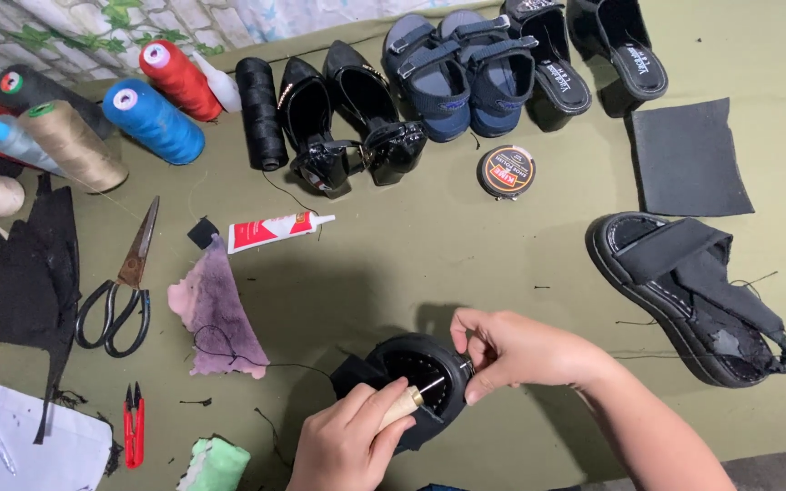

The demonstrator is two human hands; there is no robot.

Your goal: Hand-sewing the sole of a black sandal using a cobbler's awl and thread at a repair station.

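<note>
My left hand (343,445) grips a wooden-handled awl (408,403) whose metal tip points into a black sandal (420,373) at the bottom middle. My right hand (511,350) pinches the sandal's far edge between thumb and fingers and holds it steady. A thin black thread (229,350) trails from the sandal toward the left. The matching black sandal (689,295) lies apart on the right with its strap loose and torn.
Scissors (125,291), red snips (134,423), a purple rag (216,309) and a glue tube (275,230) lie at left. Thread spools (152,118), several pairs of shoes (466,73), a polish tin (506,171) and a black fabric patch (689,156) line the back.
</note>
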